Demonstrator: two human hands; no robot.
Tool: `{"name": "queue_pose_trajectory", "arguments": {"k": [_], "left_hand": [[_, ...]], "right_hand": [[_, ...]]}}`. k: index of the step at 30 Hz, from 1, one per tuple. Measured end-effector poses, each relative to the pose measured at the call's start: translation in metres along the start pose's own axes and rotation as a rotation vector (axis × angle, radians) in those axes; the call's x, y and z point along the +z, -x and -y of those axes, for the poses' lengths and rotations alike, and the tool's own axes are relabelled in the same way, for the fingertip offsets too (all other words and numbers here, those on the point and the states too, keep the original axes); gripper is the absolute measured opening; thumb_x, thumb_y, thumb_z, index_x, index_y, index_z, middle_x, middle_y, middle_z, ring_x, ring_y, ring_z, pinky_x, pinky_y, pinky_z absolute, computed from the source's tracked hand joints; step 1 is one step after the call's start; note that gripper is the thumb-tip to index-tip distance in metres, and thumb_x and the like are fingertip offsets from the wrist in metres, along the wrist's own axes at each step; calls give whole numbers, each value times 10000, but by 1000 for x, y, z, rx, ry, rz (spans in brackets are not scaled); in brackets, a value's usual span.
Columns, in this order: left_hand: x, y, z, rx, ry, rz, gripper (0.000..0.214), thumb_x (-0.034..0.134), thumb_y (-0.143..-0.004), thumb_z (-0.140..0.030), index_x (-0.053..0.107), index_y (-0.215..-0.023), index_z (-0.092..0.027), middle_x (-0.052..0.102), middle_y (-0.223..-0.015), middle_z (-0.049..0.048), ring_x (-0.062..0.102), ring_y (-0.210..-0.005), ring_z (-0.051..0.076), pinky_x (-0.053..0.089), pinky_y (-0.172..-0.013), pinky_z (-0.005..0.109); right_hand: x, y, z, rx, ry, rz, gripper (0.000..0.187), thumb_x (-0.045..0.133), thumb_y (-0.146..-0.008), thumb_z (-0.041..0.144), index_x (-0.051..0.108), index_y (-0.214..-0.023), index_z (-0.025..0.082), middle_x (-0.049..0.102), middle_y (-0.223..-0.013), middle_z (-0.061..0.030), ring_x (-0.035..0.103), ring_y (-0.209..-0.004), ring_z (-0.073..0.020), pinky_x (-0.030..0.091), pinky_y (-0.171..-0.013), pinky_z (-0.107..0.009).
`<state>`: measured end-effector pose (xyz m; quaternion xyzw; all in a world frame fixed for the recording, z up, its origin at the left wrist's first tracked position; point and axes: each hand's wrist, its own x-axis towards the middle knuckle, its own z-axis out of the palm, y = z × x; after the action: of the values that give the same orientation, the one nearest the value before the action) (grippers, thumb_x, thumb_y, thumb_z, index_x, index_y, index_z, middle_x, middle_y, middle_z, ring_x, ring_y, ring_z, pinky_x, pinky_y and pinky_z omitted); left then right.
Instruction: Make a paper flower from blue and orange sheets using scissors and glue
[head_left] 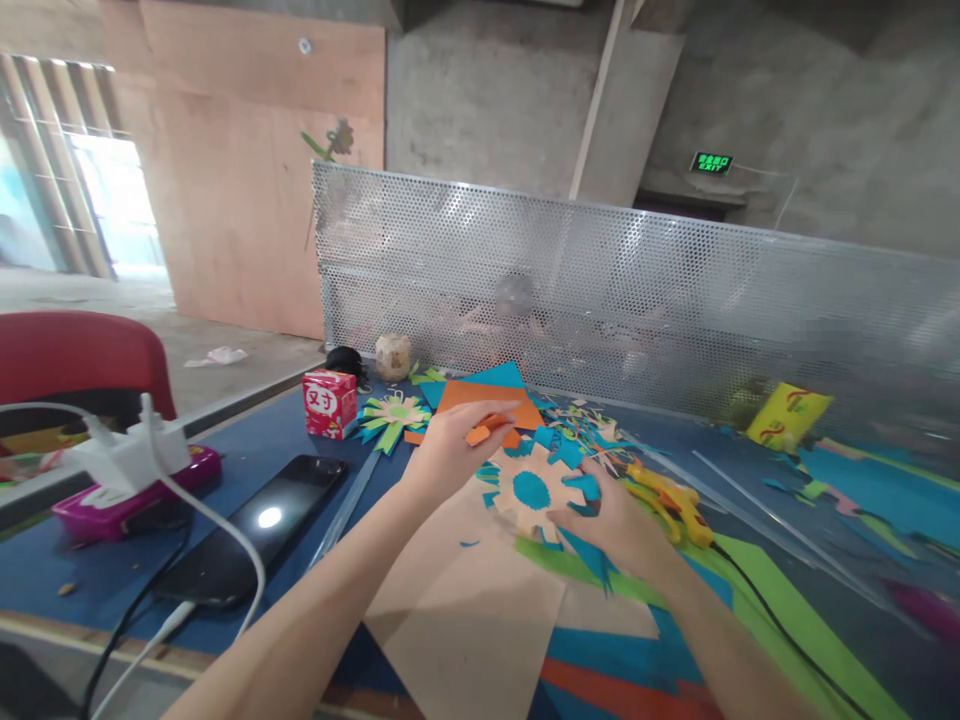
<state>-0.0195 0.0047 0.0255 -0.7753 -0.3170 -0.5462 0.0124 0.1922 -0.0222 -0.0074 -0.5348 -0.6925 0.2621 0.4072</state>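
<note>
My right hand [619, 515] grips the edge of a layered paper flower [517, 460], with thumb in front and fingers behind. The flower has beige petals over blue ones and a blue round centre. To its upper left, my left hand [454, 450] is closed with a small folded piece of orange paper [486, 430] between thumb and fingers. Behind that hand lies an orange paper sheet [487, 397] over blue paper. Beige paper [465, 610] is spread below the hands. A yellow glue gun [675, 500] lies right of my right hand.
A phone [247, 540] and purple power strip [112, 510] with white cables lie at left. A red box [330, 405] stands near a green-and-blue paper flower [391, 412]. Paper scraps [592, 425] and clear glue sticks [757, 515] lie before a perforated metal partition [637, 290].
</note>
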Motion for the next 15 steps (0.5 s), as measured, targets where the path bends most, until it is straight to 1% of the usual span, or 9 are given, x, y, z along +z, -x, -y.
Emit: {"name": "queue_pose_trajectory", "arguments": {"k": [2, 4, 6, 8, 10, 11, 13, 14, 15], "left_hand": [[-2, 0, 0, 78, -80, -73, 395, 534, -791, -185, 471, -1181, -190, 643, -993, 65, 596, -925, 158, 481, -799, 305], [-4, 2, -2, 189, -216, -234, 543, 586, -760, -219, 376, -1260, -189, 530, -1153, 121, 499, -1081, 218, 424, -884, 387], [-6, 5, -7, 316, -358, -407, 565, 663, -696, -251, 426, -1208, -227, 442, -1202, 121, 435, -1122, 258, 382, -901, 425], [-11, 8, -14, 428, -439, -509, 431, 702, -655, -248, 529, -1048, -277, 465, -1107, 66, 461, -1036, 233, 371, -868, 401], [-16, 10, -22, 508, -454, -549, 231, 667, -692, -285, 571, -902, -291, 512, -960, 25, 488, -916, 196, 356, -831, 376], [-18, 11, -26, 557, -458, -549, 169, 617, -726, -372, 581, -866, -286, 531, -904, 21, 491, -868, 191, 353, -813, 373], [-20, 14, -30, 675, -486, -509, 323, 511, -727, -568, 600, -839, -278, 563, -850, 18, 490, -799, 187, 350, -798, 377], [-19, 15, -30, 729, -497, -498, 396, 490, -694, -634, 604, -848, -287, 576, -846, 14, 491, -782, 187, 350, -800, 380], [-18, 18, -29, 746, -496, -498, 419, 507, -660, -659, 599, -868, -307, 588, -847, 5, 496, -774, 187, 349, -808, 382]], "right_hand": [[-1, -2, -1, -36, 28, 8, 347, 650, -641, 338, 537, -939, 200, 631, -886, -50, 628, -764, -204, 511, -665, -322], [-4, -3, 1, -107, -25, 45, 208, 605, -697, 346, 563, -836, 198, 646, -802, -32, 631, -715, -187, 510, -638, -305], [-8, -3, 4, -170, -110, 15, 161, 585, -730, 343, 578, -808, 202, 658, -785, -29, 632, -730, -181, 512, -639, -295], [-10, 0, 8, -235, -179, -117, 129, 593, -738, 313, 586, -817, 211, 666, -787, -26, 636, -746, -180, 518, -656, -300], [-11, 4, 12, -347, -205, -252, 79, 602, -741, 251, 584, -812, 221, 671, -786, -21, 640, -774, -187, 521, -699, -324], [-11, 6, 13, -430, -206, -293, 68, 601, -743, 214, 585, -808, 224, 672, -797, -20, 639, -804, -193, 517, -734, -341], [-11, 10, 15, -626, -209, -342, 105, 580, -755, 156, 591, -829, 229, 668, -846, -25, 621, -890, -210, 492, -810, -388], [-12, 12, 15, -726, -209, -349, 125, 561, -768, 148, 597, -855, 231, 664, -870, -31, 608, -926, -221, 478, -833, -413], [-13, 14, 16, -812, -201, -353, 145, 545, -782, 153, 603, -889, 233, 660, -885, -37, 597, -946, -230, 469, -841, -435]]}}
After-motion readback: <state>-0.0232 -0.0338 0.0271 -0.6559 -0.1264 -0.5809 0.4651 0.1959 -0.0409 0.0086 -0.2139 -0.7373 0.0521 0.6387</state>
